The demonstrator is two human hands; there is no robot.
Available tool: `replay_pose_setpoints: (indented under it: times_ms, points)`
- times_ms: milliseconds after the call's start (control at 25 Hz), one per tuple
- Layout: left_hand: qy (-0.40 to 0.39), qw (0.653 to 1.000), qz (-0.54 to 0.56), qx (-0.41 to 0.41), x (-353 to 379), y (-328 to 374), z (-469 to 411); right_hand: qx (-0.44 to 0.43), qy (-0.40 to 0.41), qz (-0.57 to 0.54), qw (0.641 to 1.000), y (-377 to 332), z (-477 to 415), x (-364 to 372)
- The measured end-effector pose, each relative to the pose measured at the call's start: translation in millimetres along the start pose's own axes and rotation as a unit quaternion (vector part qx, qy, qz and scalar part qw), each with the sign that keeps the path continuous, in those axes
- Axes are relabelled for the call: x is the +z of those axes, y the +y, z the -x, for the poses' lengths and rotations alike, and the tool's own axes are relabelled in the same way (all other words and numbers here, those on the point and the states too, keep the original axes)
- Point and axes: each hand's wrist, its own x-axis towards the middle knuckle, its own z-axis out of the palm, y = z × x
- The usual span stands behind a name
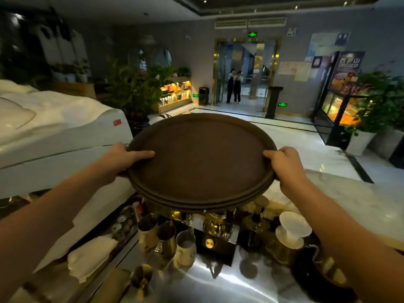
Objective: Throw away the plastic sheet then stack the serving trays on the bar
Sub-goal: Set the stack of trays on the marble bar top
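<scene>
**Head view: two hands, one stack of trays, held above the bar**

Head camera caught the round brown serving trays (200,158) dead centre of the frame, held level and clear of the bar (358,200), whose pale marble top ran along the right. Left hand (122,159) was clamped on the left rim, thumb laid flat across the top face. Right hand (284,162) was clamped on the right rim, thumb over the lip, fingers tucked beneath and hidden. A balanced, two-sided hold!

Count the rims at the near edge: three lips showed, so three trays nested, as best the dim light allowed.

Handling, by my read: stiff, rigid discs, no flex, light to moderate in weight. The grainy top looked non-slip, though the nested trays could slide on each other if tipped. Opposite rims were the place to hold them, as seen.

No plastic sheet showed anywhere, so that part looked done.

Below the trays, lower centre, stood three metal cups (167,237), a white ceramic dripper (293,228) at lower right, and a folded white cloth (91,254) at lower left. Breakables underneath, so the landing wanted the bare marble. Two people (234,86) stood in the far doorway, upper centre.
</scene>
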Motion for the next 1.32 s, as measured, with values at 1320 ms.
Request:
replay_pose_setpoints:
  times_ms: [1320]
  points:
    - [0.067, 0.953, -0.293, 0.03, 112.8, -94.7, -497.1, 0.07, -0.056, 0.253, 0.963, 144.7, -309.3, 307.5]
